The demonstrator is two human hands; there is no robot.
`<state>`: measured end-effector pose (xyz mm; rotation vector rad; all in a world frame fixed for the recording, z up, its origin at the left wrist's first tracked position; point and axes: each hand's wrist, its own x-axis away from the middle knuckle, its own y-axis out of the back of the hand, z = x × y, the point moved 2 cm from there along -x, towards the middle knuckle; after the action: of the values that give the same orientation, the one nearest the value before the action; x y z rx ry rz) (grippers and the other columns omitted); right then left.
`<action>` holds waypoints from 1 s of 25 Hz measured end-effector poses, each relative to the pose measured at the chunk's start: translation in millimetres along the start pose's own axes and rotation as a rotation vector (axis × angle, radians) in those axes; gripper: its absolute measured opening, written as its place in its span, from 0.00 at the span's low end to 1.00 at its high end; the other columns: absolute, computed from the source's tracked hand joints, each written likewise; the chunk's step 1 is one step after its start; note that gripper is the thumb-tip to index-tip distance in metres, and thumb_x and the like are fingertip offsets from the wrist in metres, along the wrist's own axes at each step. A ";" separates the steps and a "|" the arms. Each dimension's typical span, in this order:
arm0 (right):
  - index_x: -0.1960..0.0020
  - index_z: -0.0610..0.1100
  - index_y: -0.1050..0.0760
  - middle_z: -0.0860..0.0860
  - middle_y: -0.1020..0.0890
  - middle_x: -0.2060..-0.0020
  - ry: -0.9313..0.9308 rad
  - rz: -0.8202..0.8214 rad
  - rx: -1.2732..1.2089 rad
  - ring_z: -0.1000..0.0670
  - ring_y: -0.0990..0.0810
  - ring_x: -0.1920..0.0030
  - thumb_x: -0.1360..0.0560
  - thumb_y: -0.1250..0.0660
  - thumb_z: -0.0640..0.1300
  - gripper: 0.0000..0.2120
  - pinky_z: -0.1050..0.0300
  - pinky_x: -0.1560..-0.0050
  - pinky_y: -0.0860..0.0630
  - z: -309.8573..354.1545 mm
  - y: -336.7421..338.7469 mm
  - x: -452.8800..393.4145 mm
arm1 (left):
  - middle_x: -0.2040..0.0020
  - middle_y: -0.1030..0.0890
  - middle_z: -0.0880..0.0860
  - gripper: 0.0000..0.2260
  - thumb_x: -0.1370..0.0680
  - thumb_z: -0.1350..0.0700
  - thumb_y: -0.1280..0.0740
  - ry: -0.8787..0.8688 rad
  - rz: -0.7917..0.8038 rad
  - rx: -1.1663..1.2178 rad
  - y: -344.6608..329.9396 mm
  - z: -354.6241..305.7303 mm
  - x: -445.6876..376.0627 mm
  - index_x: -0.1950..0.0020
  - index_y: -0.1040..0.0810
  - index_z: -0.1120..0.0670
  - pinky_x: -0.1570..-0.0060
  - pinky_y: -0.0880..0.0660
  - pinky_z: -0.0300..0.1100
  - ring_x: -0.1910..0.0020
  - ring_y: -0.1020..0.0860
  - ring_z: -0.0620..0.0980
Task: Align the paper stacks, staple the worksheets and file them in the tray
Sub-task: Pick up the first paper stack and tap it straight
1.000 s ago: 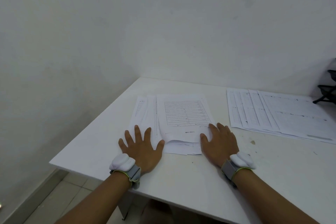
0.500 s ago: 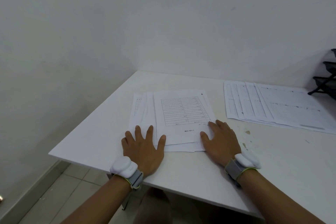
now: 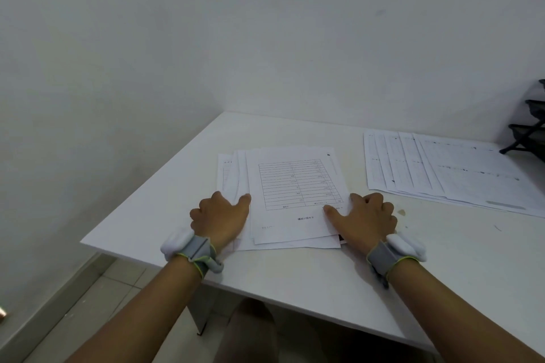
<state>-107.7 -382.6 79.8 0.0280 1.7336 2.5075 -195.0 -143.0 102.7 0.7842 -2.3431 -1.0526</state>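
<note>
A loose, fanned stack of printed worksheets [image 3: 292, 188] lies on the white table [image 3: 295, 274] in front of me, its top sheet showing a ruled form. My left hand [image 3: 219, 216] grips the stack's left edge, fingers curled under and thumb on top. My right hand [image 3: 365, 218] grips the right edge the same way. A second stack of worksheets [image 3: 442, 171], spread out sideways, lies further right. The black tiered tray [image 3: 530, 127] stands at the far right edge, only partly in view.
White walls close the table off at the back and left, meeting in a corner. The table's near-left corner hangs over a tiled floor [image 3: 103, 289]. A table leg [image 3: 200, 315] and my knee [image 3: 250, 330] show below the front edge.
Both hands went from lying flat with spread fingers at the stack's near corners to curling around its left and right edges. The sheets are drawn closer together.
</note>
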 end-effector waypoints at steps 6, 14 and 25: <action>0.32 0.52 0.30 0.48 0.30 0.39 0.060 0.013 0.043 0.43 0.33 0.38 0.28 0.38 0.69 0.31 0.49 0.40 0.36 5.4 -4.4 13.1 | 0.28 0.32 0.58 0.34 0.24 0.38 0.39 0.105 0.218 0.436 -2.2 4.7 -32.4 0.25 0.36 0.59 0.31 0.36 0.54 0.31 0.33 0.62; 0.28 0.54 0.32 0.49 0.31 0.37 0.098 0.047 -0.017 0.43 0.34 0.36 0.28 0.36 0.68 0.33 0.49 0.37 0.36 2.5 -0.5 23.6 | 0.27 0.33 0.58 0.31 0.23 0.42 0.37 0.118 0.264 0.544 -7.6 -2.9 -41.3 0.25 0.36 0.58 0.30 0.37 0.52 0.30 0.34 0.61; 0.33 0.57 0.29 0.51 0.31 0.35 0.146 0.114 -0.115 0.44 0.35 0.33 0.27 0.37 0.67 0.26 0.48 0.36 0.38 -3.5 2.9 22.8 | 0.44 0.23 0.54 0.17 0.22 0.63 0.41 -0.145 0.169 0.431 -8.6 -9.7 -34.0 0.32 0.30 0.58 0.53 0.31 0.42 0.51 0.26 0.53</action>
<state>-130.8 -384.9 80.4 -0.0678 1.6791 2.7512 -161.5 -130.4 96.2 0.6556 -2.7507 -0.5550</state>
